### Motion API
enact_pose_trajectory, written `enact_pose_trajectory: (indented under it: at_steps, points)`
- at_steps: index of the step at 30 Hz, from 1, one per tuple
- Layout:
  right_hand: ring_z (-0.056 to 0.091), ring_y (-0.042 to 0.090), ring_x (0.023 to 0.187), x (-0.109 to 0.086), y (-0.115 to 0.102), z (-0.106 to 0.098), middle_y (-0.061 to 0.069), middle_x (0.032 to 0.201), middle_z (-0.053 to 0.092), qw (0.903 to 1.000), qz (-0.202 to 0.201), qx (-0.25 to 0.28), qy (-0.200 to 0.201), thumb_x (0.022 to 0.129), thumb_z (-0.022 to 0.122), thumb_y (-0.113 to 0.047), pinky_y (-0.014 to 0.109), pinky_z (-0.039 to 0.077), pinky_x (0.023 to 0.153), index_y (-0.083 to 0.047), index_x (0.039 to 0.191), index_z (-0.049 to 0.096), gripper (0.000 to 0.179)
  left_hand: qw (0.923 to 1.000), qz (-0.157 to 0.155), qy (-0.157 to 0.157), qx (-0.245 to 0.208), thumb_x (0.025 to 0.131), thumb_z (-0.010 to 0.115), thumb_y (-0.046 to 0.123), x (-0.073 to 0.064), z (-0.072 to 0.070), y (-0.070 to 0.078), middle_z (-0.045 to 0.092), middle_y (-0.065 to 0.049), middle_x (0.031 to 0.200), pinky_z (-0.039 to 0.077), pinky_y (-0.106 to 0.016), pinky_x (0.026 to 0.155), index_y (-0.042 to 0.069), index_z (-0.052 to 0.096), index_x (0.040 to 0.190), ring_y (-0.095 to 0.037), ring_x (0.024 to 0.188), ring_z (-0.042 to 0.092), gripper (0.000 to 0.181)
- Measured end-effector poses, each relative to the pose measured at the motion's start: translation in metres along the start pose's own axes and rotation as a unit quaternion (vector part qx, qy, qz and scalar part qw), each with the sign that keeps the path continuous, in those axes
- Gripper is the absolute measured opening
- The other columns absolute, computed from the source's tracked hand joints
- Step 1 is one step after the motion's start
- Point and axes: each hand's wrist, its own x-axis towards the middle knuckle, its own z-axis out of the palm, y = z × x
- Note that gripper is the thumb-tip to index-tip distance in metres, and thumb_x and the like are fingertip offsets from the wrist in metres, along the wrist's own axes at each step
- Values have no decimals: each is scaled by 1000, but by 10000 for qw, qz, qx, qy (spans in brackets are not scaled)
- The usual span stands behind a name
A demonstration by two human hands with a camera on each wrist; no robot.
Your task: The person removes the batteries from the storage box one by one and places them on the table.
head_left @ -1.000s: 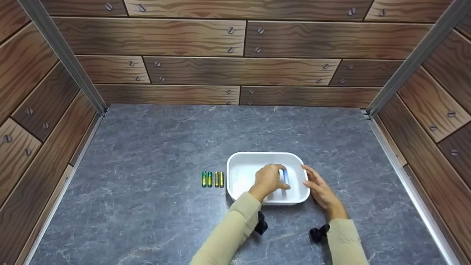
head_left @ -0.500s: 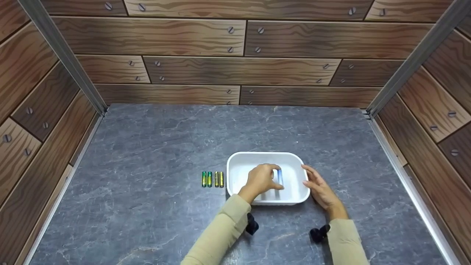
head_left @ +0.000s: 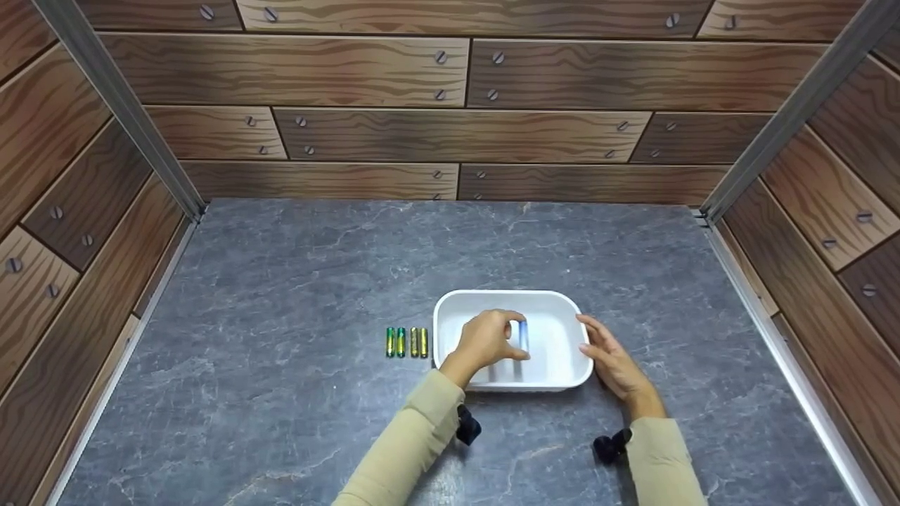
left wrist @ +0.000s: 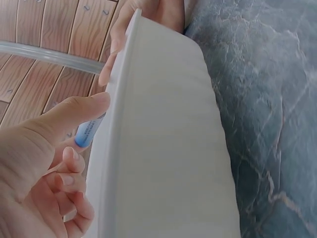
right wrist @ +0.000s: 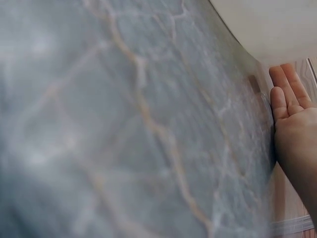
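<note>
My left hand (head_left: 486, 339) pinches a blue battery (head_left: 524, 339) between thumb and fingertips, over the inside of a white plastic basin (head_left: 569, 372). In the left wrist view the blue battery (left wrist: 87, 132) shows beneath the thumb, close by the rim, with the other fingers loosely curled. My right hand (head_left: 614, 362) rests against the basin's right end, with thumb and index fingertips on the rim. From the right wrist, its fingers (right wrist: 291, 84) look fairly straight beside the basin wall. Two green batteries (head_left: 395, 342) and two gold-coloured batteries (head_left: 419, 343) stand in a row left of the basin.
The basin sits on a grey marbled tabletop (head_left: 295, 281). Wood-patterned walls (head_left: 450, 77) enclose the back and both sides, with metal posts at the rear corners. A dark camera mount (head_left: 467, 425) hangs from the left wrist, another camera mount (head_left: 610, 448) from the right.
My left hand has shifted leftward within the basin, carrying the blue battery from near the right end toward the middle. The right hand, basin and row of batteries have stayed put.
</note>
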Motion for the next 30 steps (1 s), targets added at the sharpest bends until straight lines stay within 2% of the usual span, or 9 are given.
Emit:
enact_pose_trajectory:
  at_steps: [4,11,18,30]
  points:
    - [54,1,114,0,0,0,-16,129,54,9999,86,-55,83,96,46,0,18,45,94,-29,133,47,47,10000,47,53,30,65,88,35,-3,-7,-4,50,9,71,28,-18,54,22,69,116,-4,64,39,56]
    - [52,0,117,0,0,0,-15,132,51,9999,69,-121,0,97,45,-2,18,44,96,-30,135,45,47,9999,108,101,-60,65,88,33,-10,-19,-13,49,10,72,27,-18,54,20,69,116,-4,63,38,56]
    - [52,3,116,0,0,3,-14,130,53,9986,256,-179,424,97,47,-3,19,43,95,-27,135,45,45,9993,270,228,-121,64,88,32,-15,-26,-23,49,8,71,27,-18,55,17,69,114,-5,61,37,55]
    - [53,1,112,3,-2,8,-17,124,55,9941,479,-411,887,96,48,-3,18,42,93,-14,140,39,46,9981,304,348,-398,65,88,30,-24,-38,-40,50,6,73,28,-18,56,14,69,114,-6,62,37,56]
